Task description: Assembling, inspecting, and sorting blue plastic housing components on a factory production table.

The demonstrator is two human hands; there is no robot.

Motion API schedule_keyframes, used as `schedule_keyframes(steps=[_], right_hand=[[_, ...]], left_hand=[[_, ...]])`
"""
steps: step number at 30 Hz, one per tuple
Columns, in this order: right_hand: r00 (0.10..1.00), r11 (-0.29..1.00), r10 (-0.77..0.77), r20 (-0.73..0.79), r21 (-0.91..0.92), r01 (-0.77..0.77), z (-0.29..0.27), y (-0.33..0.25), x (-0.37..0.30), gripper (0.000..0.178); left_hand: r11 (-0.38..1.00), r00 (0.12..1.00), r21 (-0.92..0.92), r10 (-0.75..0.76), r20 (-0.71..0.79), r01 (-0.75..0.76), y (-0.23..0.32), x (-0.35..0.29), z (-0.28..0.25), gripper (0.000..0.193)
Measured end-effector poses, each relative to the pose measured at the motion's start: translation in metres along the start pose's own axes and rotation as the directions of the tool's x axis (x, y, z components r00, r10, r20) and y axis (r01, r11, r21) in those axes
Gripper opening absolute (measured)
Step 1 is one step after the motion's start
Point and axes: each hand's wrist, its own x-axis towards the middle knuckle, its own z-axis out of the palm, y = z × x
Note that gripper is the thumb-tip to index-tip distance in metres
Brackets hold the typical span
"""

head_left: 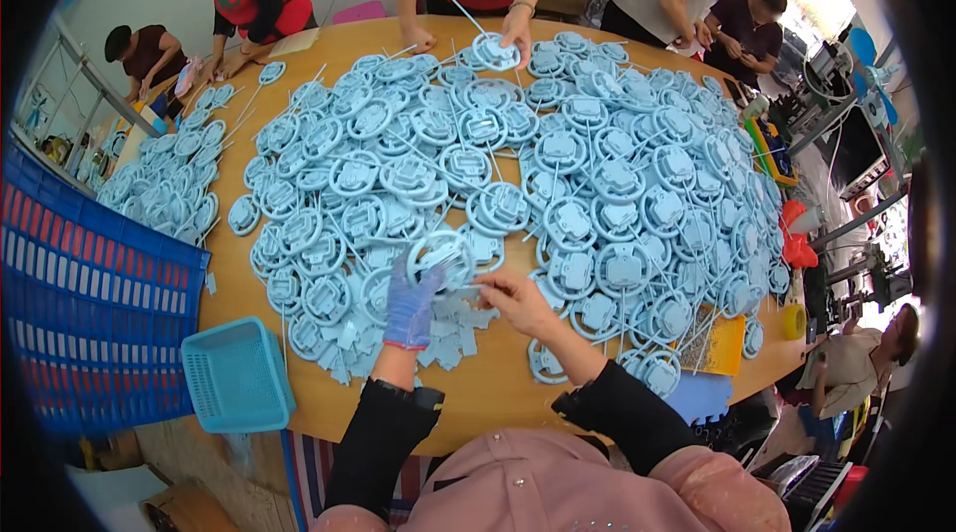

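In front of me my left hand (408, 311), in a thin purple-blue glove, is closed on the edge of a light-blue round plastic part (441, 260). This part has a ring-shaped rim and a housing in its middle, and it is blurred. My bare right hand (518, 303) is just right of it, thumb and fingertips pinched together by the rim. What the pinch holds is too small to tell. Beneath both hands lie many flat light-blue plastic pieces (453, 345), and around them are heaped round parts (622, 268) of the same kind, many with thin rods.
The wooden table (478, 398) carries heaps left and right. A blue crate (100, 303) and small turquoise basket (239, 378) stand at left. At right are a yellow tray (715, 341) and yellow tape roll (794, 322). Across the table a person's hand (515, 32) holds another round part.
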Motion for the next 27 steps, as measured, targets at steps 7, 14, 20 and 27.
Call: schedule_keyframes(steps=[7,14,20,27], right_hand=[[0.986,0.994,-0.007,-0.167,-0.111,-0.012,0.000,-0.054,-0.008,0.026],[0.957,0.989,-0.035,-0.287,-0.148,-0.008,-0.009,-0.031,-0.018,0.041],[0.953,0.974,0.099,-0.286,0.224,-0.034,-0.016,-0.015,-0.025,0.043],[0.807,0.993,0.091,-0.583,0.110,-0.033,-0.066,0.008,-0.044,0.031]], left_hand=[[1.000,0.966,0.013,-0.030,0.256,0.027,-0.003,-0.020,0.009,0.063],[0.992,0.962,-0.074,-0.083,0.259,0.105,0.004,-0.040,0.028,0.065],[0.974,0.952,0.225,-0.063,0.298,-0.007,0.000,-0.045,0.054,0.058],[0.939,0.932,0.339,-0.069,0.357,-0.061,-0.047,-0.014,0.088,0.056]])
